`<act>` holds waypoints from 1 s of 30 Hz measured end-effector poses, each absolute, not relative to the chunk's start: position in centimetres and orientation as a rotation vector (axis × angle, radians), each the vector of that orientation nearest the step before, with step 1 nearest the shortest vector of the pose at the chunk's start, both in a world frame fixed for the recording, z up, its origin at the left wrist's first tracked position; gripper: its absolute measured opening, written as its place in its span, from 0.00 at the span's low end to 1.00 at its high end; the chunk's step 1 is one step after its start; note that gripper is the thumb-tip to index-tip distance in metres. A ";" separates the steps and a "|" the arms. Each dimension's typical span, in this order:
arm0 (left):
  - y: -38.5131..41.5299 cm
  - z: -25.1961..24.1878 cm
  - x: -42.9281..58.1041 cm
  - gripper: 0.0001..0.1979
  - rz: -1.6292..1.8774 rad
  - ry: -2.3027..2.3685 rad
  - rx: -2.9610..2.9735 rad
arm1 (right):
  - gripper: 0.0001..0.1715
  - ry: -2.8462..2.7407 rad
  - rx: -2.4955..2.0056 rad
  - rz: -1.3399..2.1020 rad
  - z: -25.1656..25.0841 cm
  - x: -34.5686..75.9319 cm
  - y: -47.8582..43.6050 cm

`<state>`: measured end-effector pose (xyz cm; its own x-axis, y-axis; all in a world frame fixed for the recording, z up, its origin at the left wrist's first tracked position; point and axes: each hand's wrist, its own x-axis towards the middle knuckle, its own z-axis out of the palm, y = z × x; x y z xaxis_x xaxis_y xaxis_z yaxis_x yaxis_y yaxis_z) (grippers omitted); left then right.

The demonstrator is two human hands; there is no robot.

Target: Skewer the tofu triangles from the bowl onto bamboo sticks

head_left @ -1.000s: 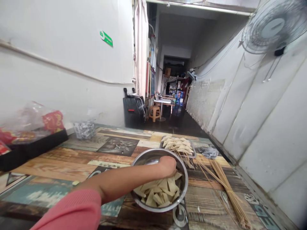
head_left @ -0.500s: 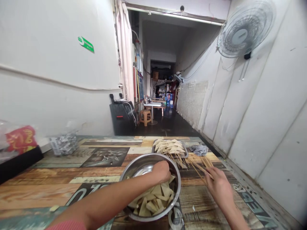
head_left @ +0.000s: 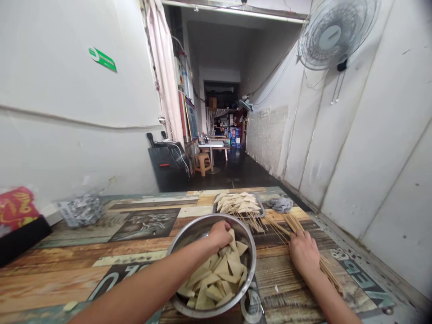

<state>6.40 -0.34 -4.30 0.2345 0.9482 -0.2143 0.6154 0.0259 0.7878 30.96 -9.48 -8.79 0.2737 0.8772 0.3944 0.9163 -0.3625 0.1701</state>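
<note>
Skewers point(head_left: 331, 276) run far-left to near-right beneath your right hand point(head_left: 304, 252), grip unclear; your left hand point(head_left: 220, 235) pinches a triangular slice point(head_left: 232, 241).

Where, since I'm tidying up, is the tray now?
In the head view, the tray is just right of centre near the far edge of the table, behind the bowl, left of the grey wad.

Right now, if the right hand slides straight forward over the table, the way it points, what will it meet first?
Beyond the sticks at its fingers, the right hand would probably meet the grey cloth first. It may only brush the cloth's side; the depth is hard to judge.
</note>
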 end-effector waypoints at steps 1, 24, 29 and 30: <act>-0.4 -4.0 6.3 0.17 0.515 1.455 1.628 | 0.07 -1.730 -2.447 -0.648 -8.8 31.1 -9.4; 0.3 1.9 -0.4 0.16 0.724 0.806 1.279 | 0.07 -1.946 -1.774 -0.140 -5.2 29.6 -7.5; 0.3 3.2 -1.3 0.15 0.803 0.790 1.334 | 0.09 -1.817 -1.728 -0.218 -3.3 27.3 -9.5; 0.2 3.3 -1.2 0.15 0.806 0.782 1.346 | 0.09 -1.775 -1.734 -0.232 -3.1 26.8 -10.1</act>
<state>-1.25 0.24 3.28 0.5154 0.8567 -0.0218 -0.0478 0.0542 0.9974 26.82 -10.06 -3.09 0.0731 0.8342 0.5465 0.9465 0.1146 -0.3016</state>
